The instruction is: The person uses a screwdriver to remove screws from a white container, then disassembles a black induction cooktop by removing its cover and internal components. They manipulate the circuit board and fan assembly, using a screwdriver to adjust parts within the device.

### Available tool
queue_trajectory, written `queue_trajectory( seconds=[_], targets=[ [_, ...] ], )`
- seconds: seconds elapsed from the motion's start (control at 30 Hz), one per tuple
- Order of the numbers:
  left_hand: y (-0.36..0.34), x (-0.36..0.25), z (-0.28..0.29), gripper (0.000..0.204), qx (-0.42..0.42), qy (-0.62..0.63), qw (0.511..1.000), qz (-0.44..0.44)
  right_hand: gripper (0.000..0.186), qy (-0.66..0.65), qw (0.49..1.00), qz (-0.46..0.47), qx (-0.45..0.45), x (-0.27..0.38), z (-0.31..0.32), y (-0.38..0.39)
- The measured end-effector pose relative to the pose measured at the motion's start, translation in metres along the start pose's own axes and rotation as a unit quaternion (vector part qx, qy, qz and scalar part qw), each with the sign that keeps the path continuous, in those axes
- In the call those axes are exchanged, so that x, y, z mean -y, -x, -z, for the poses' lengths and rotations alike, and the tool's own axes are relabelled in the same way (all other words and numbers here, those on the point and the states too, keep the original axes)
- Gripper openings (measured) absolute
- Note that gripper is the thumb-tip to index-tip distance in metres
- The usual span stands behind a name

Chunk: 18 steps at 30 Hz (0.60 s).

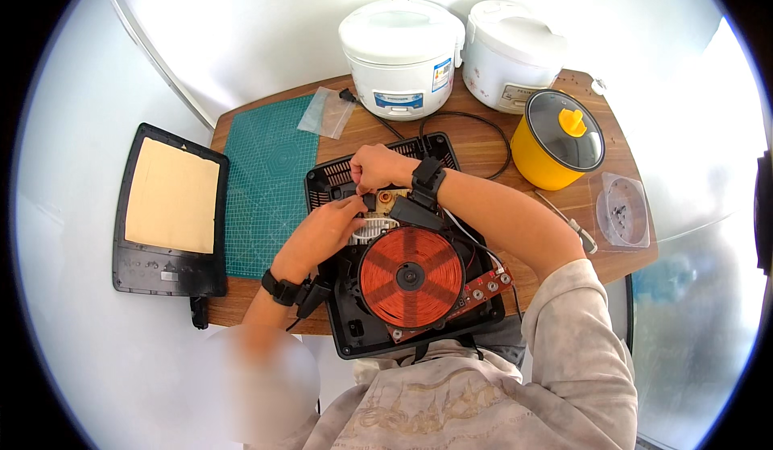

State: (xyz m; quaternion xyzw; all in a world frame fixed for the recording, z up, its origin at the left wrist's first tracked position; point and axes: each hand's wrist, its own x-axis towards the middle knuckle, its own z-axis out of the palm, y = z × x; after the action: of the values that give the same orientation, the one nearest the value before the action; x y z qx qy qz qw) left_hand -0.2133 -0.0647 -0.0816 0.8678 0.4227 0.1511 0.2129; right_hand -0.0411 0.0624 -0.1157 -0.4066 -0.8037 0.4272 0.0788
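Observation:
An opened induction cooker's black base point(346, 333) lies at the table's near edge, reaching over it toward my body. Its round copper coil point(386, 261) faces up, with a red control board point(483, 287) beside it on the right. At the base's far left part, my right hand point(382, 167) bends down with its fingers closed together over the small parts of the circuit board point(388, 199). Close beside it, my left hand point(334, 223) has its fingertips drawn together next to a white finned heat sink point(375, 231). What the fingertips hold is too small or hidden.
The cooker's black top panel point(121, 249) with a cream sheet lies left of a green cutting mat point(266, 168). Two white rice cookers point(403, 55) stand at the back. Rightward are a yellow lidded pot point(535, 160), a screwdriver point(581, 237) and a clear tray point(632, 237) with screws.

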Motion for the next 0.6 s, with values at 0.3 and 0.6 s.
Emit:
queue_trajectory(
  seconds=[0.3,0.6],
  targets=[
    [-0.0004,-0.0047,-0.0002,0.017,-0.015,-0.01,1.0,-0.006,0.006,-0.029,0.999,-0.016,-0.008,0.0012,-0.0003,0.0009],
    [0.0012,-0.0092,0.005,0.024,0.019,-0.025,0.999,0.031,0.011,0.049,0.999,0.018,-0.014,0.0001,-0.0043,-0.0039]
  ],
)
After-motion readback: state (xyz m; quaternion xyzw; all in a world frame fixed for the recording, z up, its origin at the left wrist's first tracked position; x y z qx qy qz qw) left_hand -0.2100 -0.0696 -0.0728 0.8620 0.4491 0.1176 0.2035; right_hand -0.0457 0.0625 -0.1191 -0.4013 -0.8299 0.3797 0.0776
